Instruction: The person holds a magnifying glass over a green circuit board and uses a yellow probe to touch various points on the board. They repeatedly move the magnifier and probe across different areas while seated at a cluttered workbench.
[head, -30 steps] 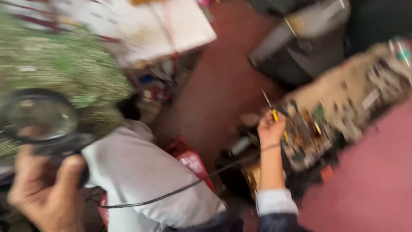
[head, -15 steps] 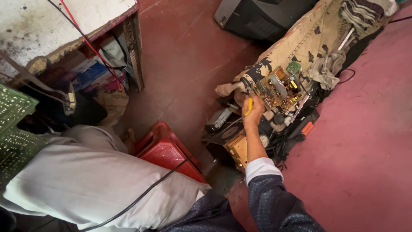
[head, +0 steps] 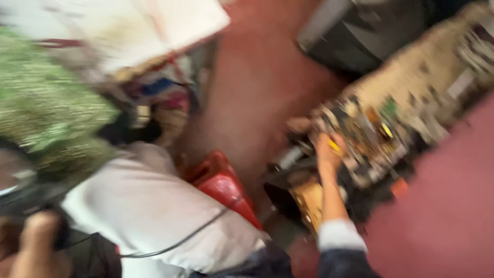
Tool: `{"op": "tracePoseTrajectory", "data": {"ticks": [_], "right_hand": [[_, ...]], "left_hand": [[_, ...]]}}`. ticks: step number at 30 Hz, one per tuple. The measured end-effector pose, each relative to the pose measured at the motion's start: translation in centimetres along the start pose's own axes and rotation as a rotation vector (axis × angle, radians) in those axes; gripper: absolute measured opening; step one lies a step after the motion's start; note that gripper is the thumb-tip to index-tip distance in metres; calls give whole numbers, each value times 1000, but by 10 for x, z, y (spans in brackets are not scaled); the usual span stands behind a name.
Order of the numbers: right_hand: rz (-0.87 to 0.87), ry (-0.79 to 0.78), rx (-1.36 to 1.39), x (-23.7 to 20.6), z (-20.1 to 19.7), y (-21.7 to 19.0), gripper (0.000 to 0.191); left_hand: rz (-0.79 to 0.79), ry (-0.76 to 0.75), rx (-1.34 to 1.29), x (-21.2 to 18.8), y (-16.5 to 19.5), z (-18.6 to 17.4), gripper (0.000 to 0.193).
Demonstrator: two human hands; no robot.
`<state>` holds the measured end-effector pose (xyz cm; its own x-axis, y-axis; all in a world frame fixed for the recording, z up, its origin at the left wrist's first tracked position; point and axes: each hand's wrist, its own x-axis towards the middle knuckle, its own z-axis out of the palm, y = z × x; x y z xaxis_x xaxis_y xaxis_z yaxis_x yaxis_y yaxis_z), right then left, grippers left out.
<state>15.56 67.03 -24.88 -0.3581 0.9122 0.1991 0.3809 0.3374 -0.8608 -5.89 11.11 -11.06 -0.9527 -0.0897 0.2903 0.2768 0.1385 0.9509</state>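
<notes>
The right hand (head: 329, 150) is curled around a small yellow tool (head: 335, 146) at the circuit board (head: 370, 134) — all blurry. The left hand (head: 36, 247) grips something dark — cut off.

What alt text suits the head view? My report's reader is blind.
Blurred view down: the right hand holds a yellow-handled tool against a circuit board; the left hand grips a dark object beside a red stool.
</notes>
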Motion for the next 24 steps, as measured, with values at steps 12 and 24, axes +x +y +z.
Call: {"op": "tracePoseTrajectory", "data": {"ticks": [12,24], "right_hand": [[464,-719,1447,-23,91,-178,14],[-177,-1218,784,-187,167,-457,20]], "left_hand": [[15,-36,-93,14,45,30,30],[90,83,-141,2,33,14,37]]}}
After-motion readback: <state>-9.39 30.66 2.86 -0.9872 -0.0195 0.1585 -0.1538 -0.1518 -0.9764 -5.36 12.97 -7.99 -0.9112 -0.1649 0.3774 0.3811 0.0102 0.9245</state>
